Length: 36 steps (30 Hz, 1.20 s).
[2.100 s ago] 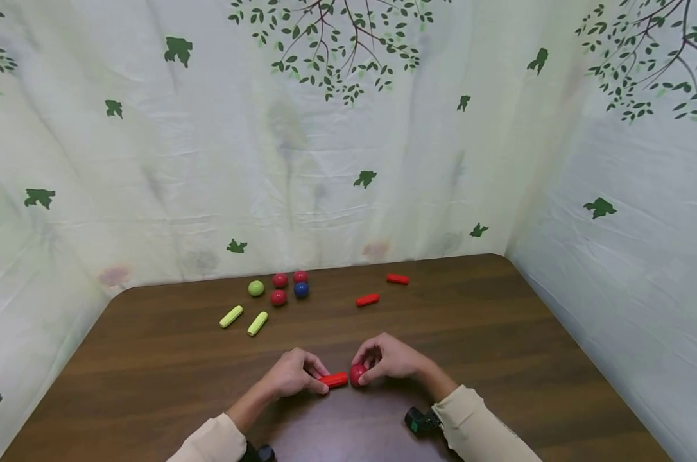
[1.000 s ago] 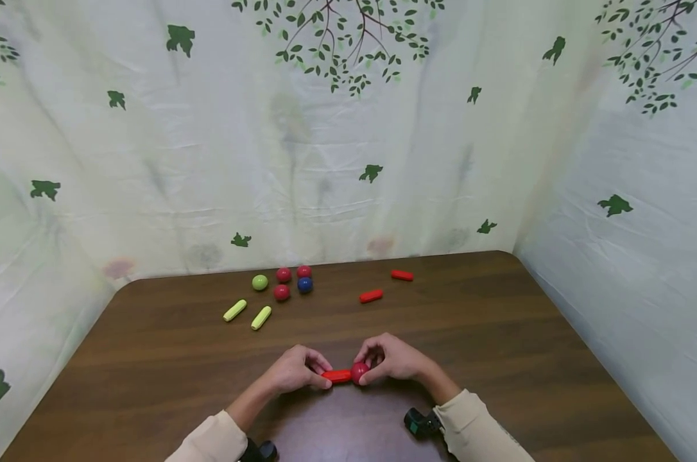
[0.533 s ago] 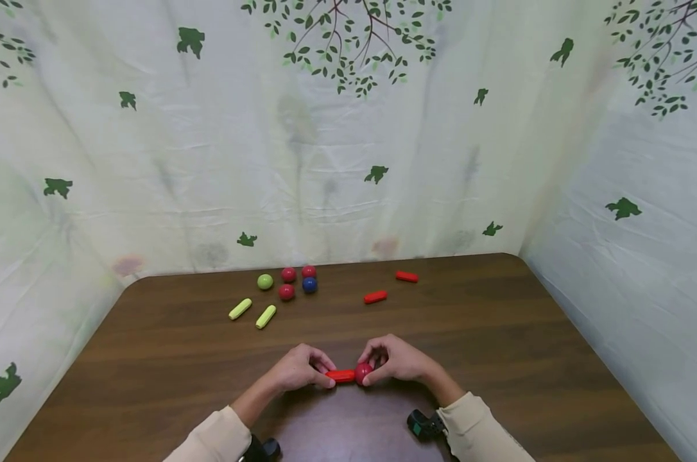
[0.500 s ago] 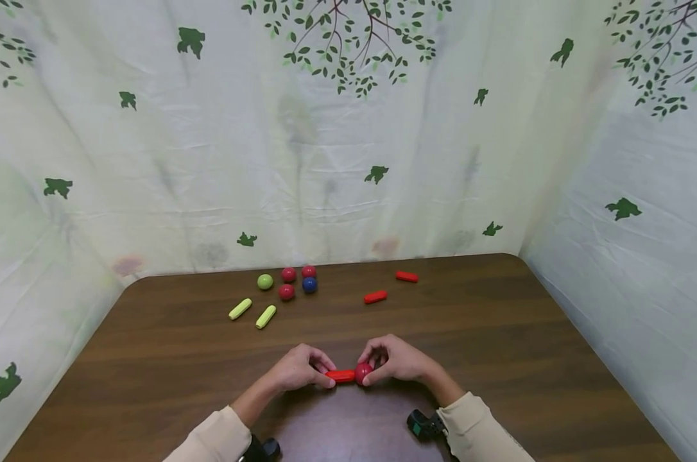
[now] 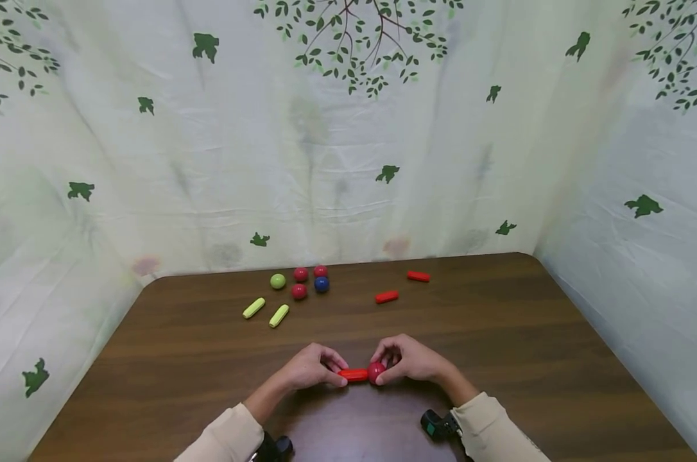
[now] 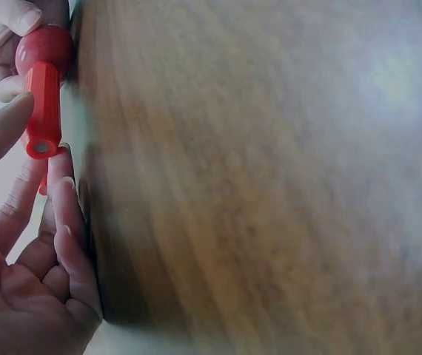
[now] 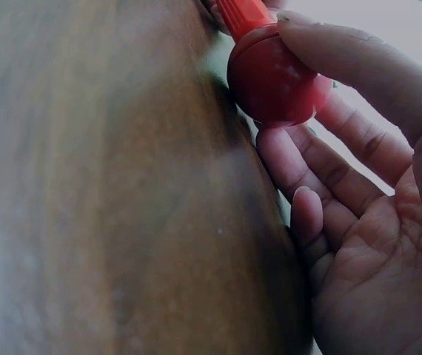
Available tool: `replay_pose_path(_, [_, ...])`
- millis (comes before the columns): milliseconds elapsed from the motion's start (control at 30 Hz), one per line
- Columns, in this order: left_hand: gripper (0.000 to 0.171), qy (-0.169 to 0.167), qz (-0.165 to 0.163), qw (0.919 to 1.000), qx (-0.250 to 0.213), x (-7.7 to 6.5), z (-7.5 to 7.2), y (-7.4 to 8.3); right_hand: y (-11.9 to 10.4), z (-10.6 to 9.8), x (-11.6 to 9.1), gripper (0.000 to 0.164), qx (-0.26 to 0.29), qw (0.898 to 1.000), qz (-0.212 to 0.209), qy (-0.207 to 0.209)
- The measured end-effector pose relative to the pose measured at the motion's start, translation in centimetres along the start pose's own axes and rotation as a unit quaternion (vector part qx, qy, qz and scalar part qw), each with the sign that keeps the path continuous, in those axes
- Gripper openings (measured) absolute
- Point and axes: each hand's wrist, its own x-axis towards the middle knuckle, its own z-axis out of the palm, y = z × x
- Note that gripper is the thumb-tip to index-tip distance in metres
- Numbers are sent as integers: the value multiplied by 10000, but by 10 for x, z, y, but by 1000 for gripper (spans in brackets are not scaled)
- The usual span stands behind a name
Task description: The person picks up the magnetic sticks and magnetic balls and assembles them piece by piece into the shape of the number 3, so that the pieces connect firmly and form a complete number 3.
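My left hand (image 5: pixel 315 367) pinches a short red magnetic rod (image 5: pixel 357 375) between thumb and fingers. In the left wrist view the ridged rod (image 6: pixel 43 111) shows a grey round tip at its near end. A dark red ball (image 5: pixel 376 372) is pinched by my right hand (image 5: pixel 412 360). The rod's far end meets the ball, as the right wrist view of the ball (image 7: pixel 274 78) also shows. Both hands are low over the near middle of the brown table (image 5: pixel 198 359).
At the back left are a green ball (image 5: pixel 277 281), a blue ball (image 5: pixel 321 284) and several red balls (image 5: pixel 299 292), with two yellow-green rods (image 5: pixel 279 316) in front. Two more red rods (image 5: pixel 386 296) lie back right. A leaf-patterned curtain (image 5: pixel 337 160) hangs behind the table.
The small gap between the red rod and the ball has closed, and they now touch. Both hands keep their pinch. The whole head view has shifted, so everything appears further right.
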Motion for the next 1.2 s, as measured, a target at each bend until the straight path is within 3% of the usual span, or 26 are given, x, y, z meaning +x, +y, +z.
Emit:
replay_pose_path(233, [24,-57,247,9989,-405,0,-9,-6,-2,-1,-1,24,-107,9999,35,0])
replay_pose_path(400, [27,119,415,9985,-327,4,-22,-9,-1,0,-5,25,-102,9999,13,39])
replay_pose_path(500, [30,404,447,9979,-221,8,-33,-7,0,0,-7,25,-67,10000,29,63])
replay_pose_path(600, [32,898,463,9949,68,12,-48,-5,0,-1,-6,25,-26,9999,68,70])
replay_pose_path(767, [33,1718,253,9810,861,22,-72,-5,-1,-1,-2,24,-62,9999,141,71])
replay_pose_path(833, [35,1909,104,9776,886,28,-79,-6,0,-1,-2,24,-91,9998,167,77])
replay_pose_path(1000, [37,2297,-127,9714,591,43,-95,-11,0,-2,-2,24,-118,9996,232,73])
replay_pose_path(1200, [36,2313,-225,9698,738,57,-110,-16,-1,1,-2,24,-6,9998,210,47])
